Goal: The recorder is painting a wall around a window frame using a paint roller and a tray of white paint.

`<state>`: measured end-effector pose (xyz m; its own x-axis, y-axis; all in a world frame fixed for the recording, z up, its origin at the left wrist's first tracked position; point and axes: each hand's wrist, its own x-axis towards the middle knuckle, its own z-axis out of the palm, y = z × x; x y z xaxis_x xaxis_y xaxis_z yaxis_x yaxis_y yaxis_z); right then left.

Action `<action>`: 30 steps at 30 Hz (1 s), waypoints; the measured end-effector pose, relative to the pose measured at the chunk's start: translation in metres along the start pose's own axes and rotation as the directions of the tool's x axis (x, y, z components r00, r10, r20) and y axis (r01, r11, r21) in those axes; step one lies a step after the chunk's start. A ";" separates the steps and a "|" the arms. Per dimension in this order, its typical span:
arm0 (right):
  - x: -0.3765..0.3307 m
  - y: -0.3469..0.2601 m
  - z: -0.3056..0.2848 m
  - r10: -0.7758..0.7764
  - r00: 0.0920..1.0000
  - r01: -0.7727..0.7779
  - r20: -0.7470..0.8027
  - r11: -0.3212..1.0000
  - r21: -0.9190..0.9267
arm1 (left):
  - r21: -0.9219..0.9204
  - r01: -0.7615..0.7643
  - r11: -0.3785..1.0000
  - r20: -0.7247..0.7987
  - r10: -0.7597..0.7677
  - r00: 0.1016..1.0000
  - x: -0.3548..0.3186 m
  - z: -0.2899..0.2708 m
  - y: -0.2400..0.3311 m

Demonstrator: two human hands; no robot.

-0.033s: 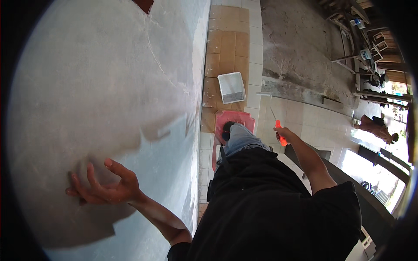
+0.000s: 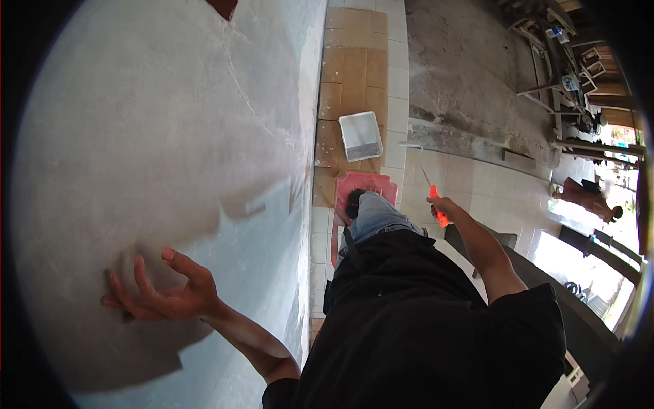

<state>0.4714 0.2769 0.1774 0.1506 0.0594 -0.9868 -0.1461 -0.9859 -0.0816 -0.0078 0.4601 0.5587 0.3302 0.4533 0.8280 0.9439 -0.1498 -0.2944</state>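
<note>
My left hand [image 2: 170, 293] is raised beside the pale blue-grey wall [image 2: 136, 136] with its fingers spread and half curled. It holds nothing, and its fingertips seem close to the wall, though I cannot tell if they touch. Out to the right, my right hand [image 2: 447, 208] is closed around the orange handle of a small paint roller [image 2: 437, 198]. A thin metal rod runs up from that handle to the narrow, light roller head, held over the floor. Below me, a dark-shod foot [image 2: 353, 203] stands on a pink plastic stool [image 2: 368, 180].
A white tray [image 2: 360, 126] with grey in its lower part sits on flattened cardboard [image 2: 344, 71] along the wall. Pale tiles [image 2: 470, 177] border bare concrete [image 2: 463, 61]. At the right are a person [image 2: 587, 200] in brown, wooden frames [image 2: 541, 88] and a dark seat-like object [image 2: 503, 240].
</note>
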 end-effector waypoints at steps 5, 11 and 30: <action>-0.026 0.011 0.004 -0.086 0.996 0.086 -0.020 0.996 -0.011 | -0.063 0.021 0.998 -0.044 -0.023 0.999 0.002 0.002 0.002; -0.034 0.028 0.017 -0.204 0.978 0.199 -0.043 0.975 -0.101 | -0.186 0.003 0.983 -0.102 -0.022 0.995 0.001 0.006 -0.004; -0.001 0.087 0.020 -0.105 0.984 0.077 -0.141 0.979 -0.190 | -0.147 -0.051 0.988 -0.219 0.018 0.976 0.005 0.060 0.012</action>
<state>0.4391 0.1939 0.1680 0.3013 0.1397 -0.9432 0.0544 -0.9901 -0.1293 0.0048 0.5135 0.5309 0.3411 0.2471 0.9069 0.9168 -0.3005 -0.2630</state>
